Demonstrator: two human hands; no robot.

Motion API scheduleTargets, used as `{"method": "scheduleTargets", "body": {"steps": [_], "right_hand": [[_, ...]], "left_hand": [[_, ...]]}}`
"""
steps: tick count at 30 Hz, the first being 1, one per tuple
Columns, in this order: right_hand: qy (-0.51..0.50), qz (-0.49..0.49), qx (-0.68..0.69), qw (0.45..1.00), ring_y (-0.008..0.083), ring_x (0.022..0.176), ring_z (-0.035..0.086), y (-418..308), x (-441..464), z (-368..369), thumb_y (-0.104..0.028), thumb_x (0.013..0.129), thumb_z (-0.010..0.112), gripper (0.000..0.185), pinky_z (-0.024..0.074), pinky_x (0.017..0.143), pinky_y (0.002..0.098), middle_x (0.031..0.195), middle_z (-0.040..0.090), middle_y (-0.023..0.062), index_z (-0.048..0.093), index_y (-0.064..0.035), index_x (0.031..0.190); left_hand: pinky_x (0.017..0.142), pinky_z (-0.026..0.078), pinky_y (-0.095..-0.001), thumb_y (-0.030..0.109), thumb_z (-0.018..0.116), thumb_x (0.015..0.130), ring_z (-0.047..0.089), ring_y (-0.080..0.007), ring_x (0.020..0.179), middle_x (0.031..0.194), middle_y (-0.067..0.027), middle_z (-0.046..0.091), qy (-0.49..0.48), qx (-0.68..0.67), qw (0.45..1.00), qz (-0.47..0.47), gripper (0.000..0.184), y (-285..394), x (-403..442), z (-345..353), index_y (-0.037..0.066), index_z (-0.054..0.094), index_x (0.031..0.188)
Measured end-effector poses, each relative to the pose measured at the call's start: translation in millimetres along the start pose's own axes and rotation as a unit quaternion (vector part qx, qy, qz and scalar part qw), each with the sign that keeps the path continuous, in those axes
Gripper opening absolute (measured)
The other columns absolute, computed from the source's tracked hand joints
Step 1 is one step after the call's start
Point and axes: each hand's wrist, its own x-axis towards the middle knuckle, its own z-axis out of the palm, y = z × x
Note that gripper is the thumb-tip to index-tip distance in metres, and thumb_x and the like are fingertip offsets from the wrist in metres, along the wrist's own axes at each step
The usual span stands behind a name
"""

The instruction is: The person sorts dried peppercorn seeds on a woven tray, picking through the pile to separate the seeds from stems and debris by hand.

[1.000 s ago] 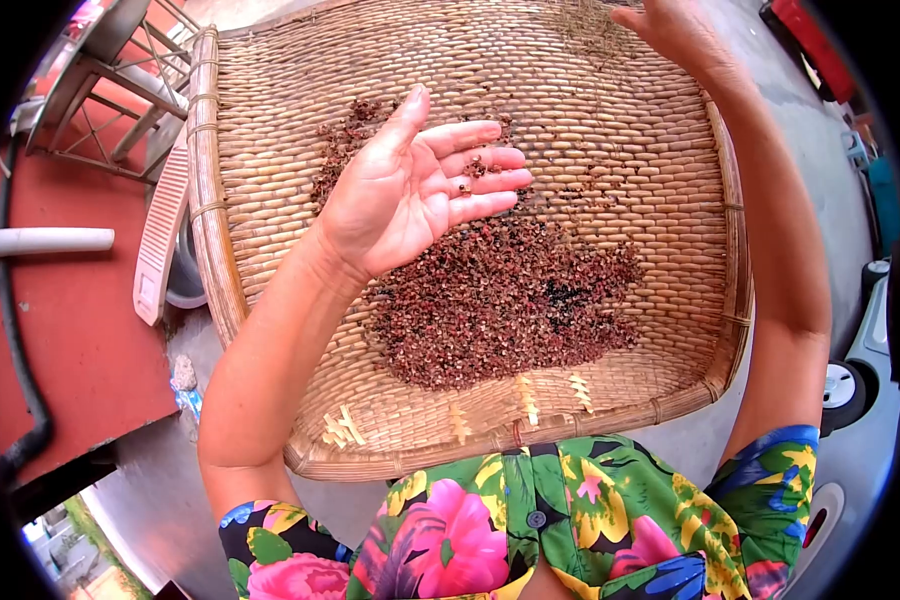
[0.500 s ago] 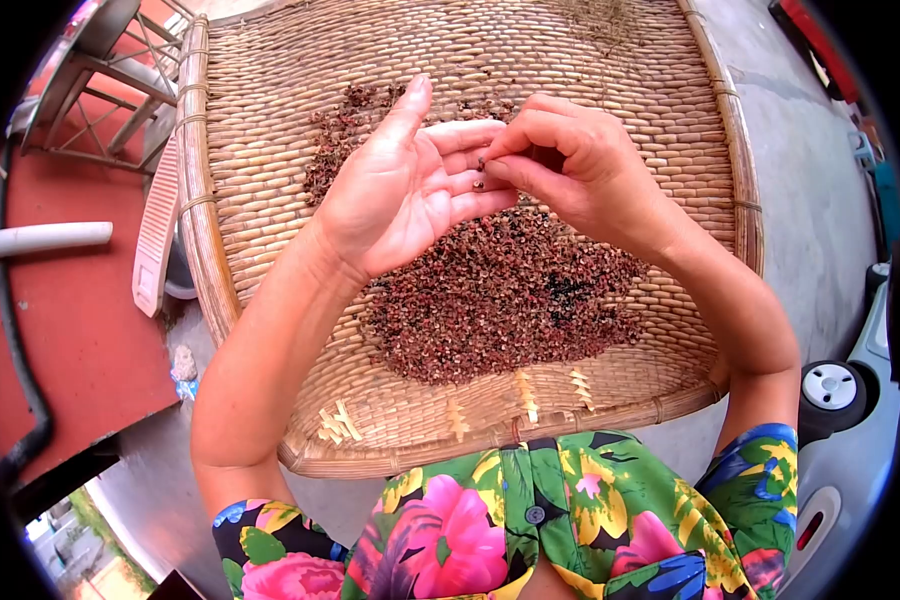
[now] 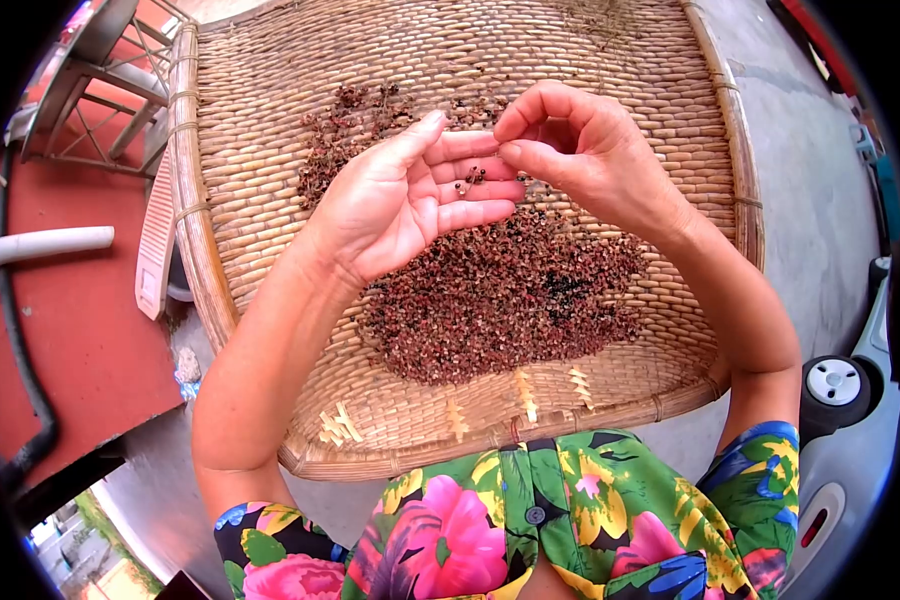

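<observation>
My left hand is held palm up with its fingers stretched out flat. On those fingers lies a small sprig of dark round seeds. Right beside the left fingertips, my right hand has thumb and index finger bent into a pinch. Whatever sits in that pinch is too small to make out. Below both hands, a broad heap of reddish-brown husks mixed with black seeds covers part of a woven tray. Another, looser patch of darker sprigs is spread farther back, partly behind my left hand.
The tray's raised rim runs along its sides. Pale woven strips show near its front edge. A metal-legged stool and a white pipe are at left. A grey wheeled toy vehicle stands at right.
The left thumb has lowered and the left hand has shifted slightly down. The right hand has moved up a little from the left fingers. More dark seeds now show on the left fingers.
</observation>
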Motion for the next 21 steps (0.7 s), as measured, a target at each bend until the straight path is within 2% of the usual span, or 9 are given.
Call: {"method": "scheduleTargets", "body": {"steps": [3,5,8,13,15,16,18,19,21], "right_hand": [[-0.002,-0.012,-0.074,0.997,0.0097,0.066,0.058,-0.6,-1.0,2.4,-0.008,0.078,0.059,0.009,0.0469,0.056,0.0242,0.073,0.060,0.0017,0.059,-0.0009,0.084],[-0.010,-0.147,-0.226,0.963,0.0152,0.064,0.057,-5.5,-3.0,7.4,-0.008,0.076,0.061,0.008,0.0454,0.054,0.0276,0.072,0.056,0.0026,0.060,-0.0047,0.083],[-0.018,-0.199,-0.302,0.932,0.0199,0.065,0.057,4.6,-2.5,7.1,-0.009,0.075,0.061,0.006,0.0455,0.056,0.0283,0.073,0.054,0.0058,0.061,-0.0061,0.081],[0.021,-0.108,-0.247,0.963,0.0192,0.065,0.057,-1.2,-3.1,7.9,-0.009,0.075,0.061,0.006,0.0456,0.056,0.0283,0.074,0.056,0.0082,0.060,-0.0043,0.078],[-0.004,0.025,-0.111,0.993,0.0189,0.064,0.057,-1.7,-3.3,8.1,-0.010,0.076,0.060,0.007,0.0456,0.056,0.0285,0.075,0.056,0.0087,0.060,-0.0039,0.079],[-0.004,0.025,-0.112,0.993,0.0189,0.064,0.057,-2.7,-3.2,7.5,-0.010,0.076,0.060,0.007,0.0456,0.056,0.0285,0.075,0.056,0.0087,0.060,-0.0039,0.079],[-0.001,-0.116,-0.238,0.964,0.0193,0.064,0.057,-4.9,-3.6,5.7,-0.010,0.076,0.059,0.007,0.0450,0.055,0.0284,0.073,0.055,0.0089,0.059,-0.0028,0.078],[0.000,-0.116,-0.237,0.965,0.0193,0.064,0.057,-3.4,-3.6,5.4,-0.010,0.076,0.059,0.007,0.0450,0.055,0.0284,0.073,0.055,0.0089,0.059,-0.0028,0.078],[0.018,-0.219,-0.322,0.921,0.0211,0.065,0.055,1.3,-3.5,4.6,-0.009,0.076,0.059,0.008,0.0442,0.056,0.0295,0.072,0.053,0.0094,0.056,-0.0018,0.078]], "left_hand": [[0.091,0.044,-0.0400,0.036,0.026,0.094,0.053,-0.0318,0.103,0.107,-0.0208,0.054,0.023,0.007,1.000,0.004,0.052,-1.6,1.7,1.2,-0.008,0.044,0.113],[0.091,0.044,-0.0400,0.037,0.026,0.094,0.054,-0.0315,0.102,0.108,-0.0207,0.054,0.009,0.000,1.000,0.003,0.052,-2.2,2.2,-4.3,-0.008,0.045,0.112],[0.090,0.044,-0.0396,0.038,0.025,0.094,0.055,-0.0307,0.100,0.106,-0.0202,0.054,0.002,0.009,1.000,0.002,0.054,-4.0,0.5,-0.4,-0.008,0.046,0.111],[0.086,0.047,-0.0385,0.034,0.030,0.094,0.057,-0.0292,0.096,0.103,-0.0197,0.055,0.013,0.014,1.000,-0.004,0.048,-3.2,-1.5,1.7,-0.008,0.047,0.110],[0.080,0.051,-0.0357,0.027,0.039,0.092,0.059,-0.0272,0.090,0.098,-0.0187,0.057,0.019,0.100,0.995,0.013,0.039,-4.8,-2.9,1.3,-0.007,0.048,0.108],[0.080,0.051,-0.0357,0.027,0.039,0.092,0.059,-0.0272,0.090,0.098,-0.0187,0.057,0.018,0.100,0.995,0.014,0.039,-4.6,-3.1,-0.1,-0.007,0.048,0.108],[0.075,0.054,-0.0333,0.020,0.046,0.089,0.061,-0.0248,0.084,0.092,-0.0181,0.059,0.035,0.116,0.993,0.005,0.031,-4.4,-4.0,-2.7,-0.007,0.050,0.104],[0.069,0.055,-0.0312,0.021,0.048,0.089,0.063,-0.0233,0.077,0.085,-0.0161,0.060,0.065,0.112,0.992,0.000,0.030,-4.0,-4.8,1.4,-0.007,0.052,0.101],[0.066,0.056,-0.0306,0.022,0.047,0.089,0.063,-0.0228,0.074,0.083,-0.0151,0.060,0.072,0.115,0.991,-0.009,0.030,-4.0,-4.9,3.2,-0.006,0.052,0.098]]}}
